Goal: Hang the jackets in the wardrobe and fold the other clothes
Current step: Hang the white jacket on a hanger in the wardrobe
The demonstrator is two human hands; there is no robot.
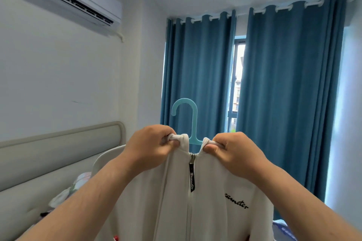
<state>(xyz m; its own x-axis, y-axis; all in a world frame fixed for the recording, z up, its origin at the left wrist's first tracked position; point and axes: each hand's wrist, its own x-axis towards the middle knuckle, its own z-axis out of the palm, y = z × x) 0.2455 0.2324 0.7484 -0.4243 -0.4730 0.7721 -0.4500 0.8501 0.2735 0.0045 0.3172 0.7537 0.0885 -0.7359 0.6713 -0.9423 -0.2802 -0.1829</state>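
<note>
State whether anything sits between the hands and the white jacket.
Nothing visible does. The left hand and right hand each pinch the jacket collar directly, either side of the blue hanger. No wardrobe shows.

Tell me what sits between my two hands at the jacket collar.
In the head view, the blue hanger rises between the left hand and right hand; below it, the closed zip and black pull tab of the white jacket.
</note>
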